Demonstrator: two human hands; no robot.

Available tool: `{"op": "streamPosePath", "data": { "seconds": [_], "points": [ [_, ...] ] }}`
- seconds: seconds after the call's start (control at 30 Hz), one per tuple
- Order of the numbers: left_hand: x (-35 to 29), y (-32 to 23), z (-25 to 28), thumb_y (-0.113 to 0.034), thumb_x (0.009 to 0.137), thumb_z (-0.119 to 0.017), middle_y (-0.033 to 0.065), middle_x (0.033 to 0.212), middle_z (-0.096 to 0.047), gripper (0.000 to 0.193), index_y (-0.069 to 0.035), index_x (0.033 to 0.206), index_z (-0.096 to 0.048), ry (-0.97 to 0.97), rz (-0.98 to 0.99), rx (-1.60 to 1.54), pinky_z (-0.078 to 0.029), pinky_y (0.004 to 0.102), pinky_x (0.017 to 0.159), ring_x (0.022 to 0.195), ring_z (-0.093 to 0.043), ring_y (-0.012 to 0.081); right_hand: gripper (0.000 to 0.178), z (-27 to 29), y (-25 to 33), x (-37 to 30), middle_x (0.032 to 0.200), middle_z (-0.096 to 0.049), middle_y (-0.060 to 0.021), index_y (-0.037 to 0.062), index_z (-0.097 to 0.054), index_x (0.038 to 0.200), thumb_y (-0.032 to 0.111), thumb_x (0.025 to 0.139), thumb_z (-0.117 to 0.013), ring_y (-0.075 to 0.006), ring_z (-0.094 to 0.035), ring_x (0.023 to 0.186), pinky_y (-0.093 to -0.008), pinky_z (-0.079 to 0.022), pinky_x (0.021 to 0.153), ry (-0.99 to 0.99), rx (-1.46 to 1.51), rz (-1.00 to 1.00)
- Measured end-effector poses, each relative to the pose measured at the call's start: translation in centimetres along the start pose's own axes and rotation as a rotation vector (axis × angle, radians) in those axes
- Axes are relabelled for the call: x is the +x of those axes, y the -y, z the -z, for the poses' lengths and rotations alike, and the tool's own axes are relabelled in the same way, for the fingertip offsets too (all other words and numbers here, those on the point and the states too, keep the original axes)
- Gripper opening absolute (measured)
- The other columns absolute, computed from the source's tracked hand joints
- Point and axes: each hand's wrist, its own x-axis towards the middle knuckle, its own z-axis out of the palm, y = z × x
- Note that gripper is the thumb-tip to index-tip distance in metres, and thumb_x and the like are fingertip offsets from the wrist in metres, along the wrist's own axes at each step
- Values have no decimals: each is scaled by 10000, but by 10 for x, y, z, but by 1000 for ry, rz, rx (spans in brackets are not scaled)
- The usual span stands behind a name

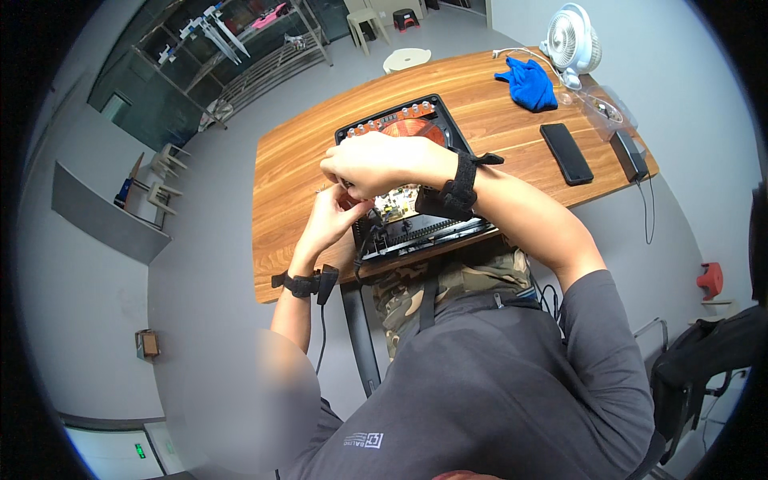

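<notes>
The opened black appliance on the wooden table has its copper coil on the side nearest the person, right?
Not quite: in the head view, the opened black appliance on the wooden table has its copper coil on the far side.

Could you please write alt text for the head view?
A person's left hand and right hand close together over an opened black appliance, its coil and circuit board exposed, on a wooden table. At right, a phone, blue cloth and white fan.

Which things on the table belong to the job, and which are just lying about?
Likely the job, at the left hand and right hand: open black casing, copper coil, circuit board.

Apparently lying about, untouched: blue cloth, white fan, black phone, black adapter.
</notes>
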Motion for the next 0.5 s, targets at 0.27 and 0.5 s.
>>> {"op": "streamPosePath", "data": {
  "seconds": [0.27,0.5],
  "points": [
    [1,-17,-3,-132,852,-793,74,847,-728,223,26,994,-725,-29,27,366,-540,284,711,800,-678,103,399,3,7,-2,842,-712,-196,1,-645,1012,339,814,-718,-378,-715,798,-446,-581,701,-27,-42,-118],
    [-1,8,-4,-106,914,-726,44,899,-703,152,12,1004,-693,56,24,50,-537,288,771,830,-664,113,456,3,5,-11,938,-687,-269,-26,-585,1036,352,820,-721,-426,-700,834,-479,-577,726,-38,114,-165]
  ]
}}
